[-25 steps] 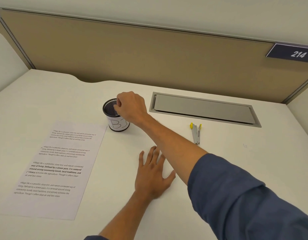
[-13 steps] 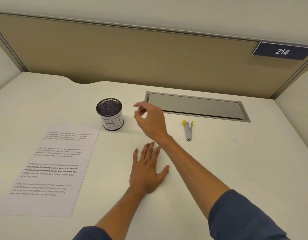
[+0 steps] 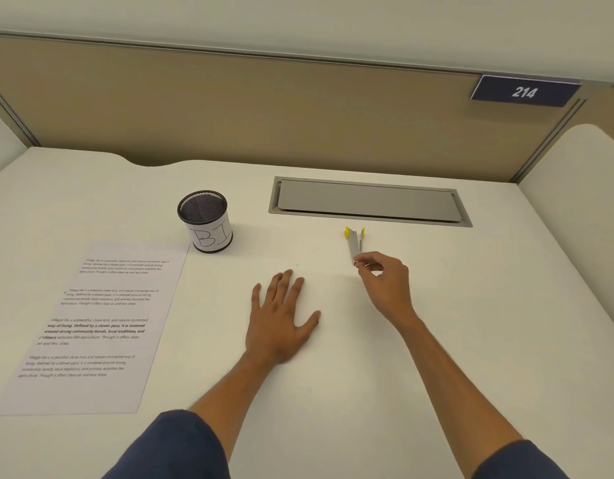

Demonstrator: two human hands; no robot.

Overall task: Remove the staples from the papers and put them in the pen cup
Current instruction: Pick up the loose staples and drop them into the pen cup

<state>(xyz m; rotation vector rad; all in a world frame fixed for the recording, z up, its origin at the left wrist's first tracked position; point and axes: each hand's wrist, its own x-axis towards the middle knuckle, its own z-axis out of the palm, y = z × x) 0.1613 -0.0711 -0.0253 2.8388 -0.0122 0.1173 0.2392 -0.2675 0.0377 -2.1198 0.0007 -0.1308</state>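
A black mesh pen cup (image 3: pixel 206 223) with a white label stands on the white desk, left of centre. The printed papers (image 3: pixel 91 323) lie flat at the left, just in front of the cup; small dark marks show near their left edge. A grey staple remover (image 3: pixel 354 242) with yellow tips lies right of centre. My right hand (image 3: pixel 385 281) reaches it from the near side, and its thumb and forefinger pinch the tool's near end. My left hand (image 3: pixel 281 316) rests flat on the desk with fingers spread, between the papers and the remover.
A grey cable flap (image 3: pixel 367 202) is set into the desk behind the remover. A tan partition (image 3: pixel 264 108) with a blue "214" sign (image 3: pixel 524 92) closes the back. A side panel (image 3: pixel 582 188) rises at the right.
My right hand left the rim of the pen cup, swung right across the desk and came down onto the staple remover. My left hand stayed flat in place.
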